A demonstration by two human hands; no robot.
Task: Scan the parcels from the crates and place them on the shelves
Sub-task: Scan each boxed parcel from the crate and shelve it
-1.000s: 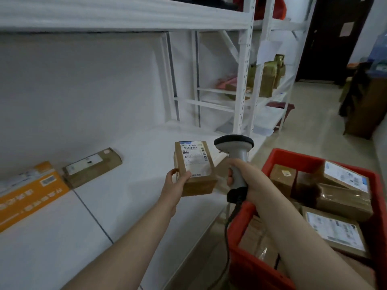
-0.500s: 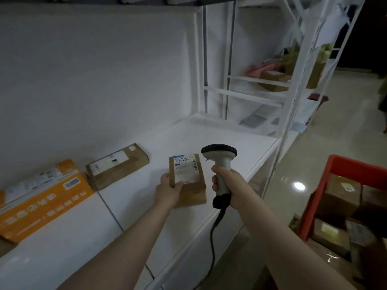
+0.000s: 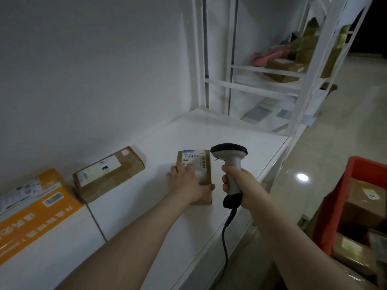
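Note:
A small brown parcel [image 3: 195, 159] with a white label lies flat on the white shelf [image 3: 230, 132]. My left hand [image 3: 187, 183] rests over its near half, fingers across the label and thumb curled round the near right edge. My right hand [image 3: 240, 186] grips the handle of a grey and black barcode scanner [image 3: 229, 152], held upright just right of the parcel, its cable hanging down past the shelf edge. At the right stands a red crate [image 3: 337, 206] with several brown parcels [image 3: 365, 206] inside.
A longer brown box [image 3: 109, 170] and an orange and white parcel [image 3: 31, 214] lie along the wall to the left. White uprights [image 3: 305, 76] separate a further bay holding more parcels [image 3: 282, 68]. Tiled floor runs along the right.
My left hand has carried the small parcel down and leftwards onto the shelf and now lies on top of it. The view has swung left, so the crate sits at the right edge.

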